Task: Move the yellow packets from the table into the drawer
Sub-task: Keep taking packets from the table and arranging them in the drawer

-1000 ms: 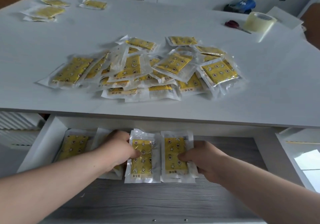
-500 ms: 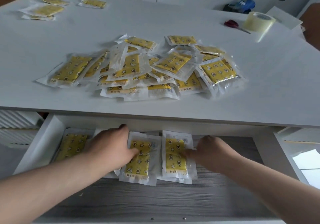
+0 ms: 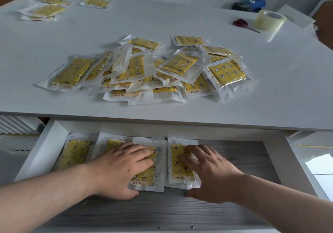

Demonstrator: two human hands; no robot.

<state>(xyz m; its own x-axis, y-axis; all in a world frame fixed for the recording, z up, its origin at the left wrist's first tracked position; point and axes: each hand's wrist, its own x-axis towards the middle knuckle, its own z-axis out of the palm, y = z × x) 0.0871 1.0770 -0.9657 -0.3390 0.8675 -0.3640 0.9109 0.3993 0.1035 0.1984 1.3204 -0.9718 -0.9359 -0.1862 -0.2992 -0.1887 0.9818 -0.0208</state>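
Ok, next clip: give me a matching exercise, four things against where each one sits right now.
Things:
1. tape roll
2. scissors
3. left hand
4. packet pile

Places:
A. middle of the table
B. flat on a packet in the drawer
C. far right of the table, by the paper sheet
D. just left of the tape roll

Pairs: 1-C, 2-D, 3-B, 4-A

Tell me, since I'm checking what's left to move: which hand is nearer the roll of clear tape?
Right. The right hand lies in the drawer, below and left of the roll of clear tape on the table's far right; the left hand rests farther left.
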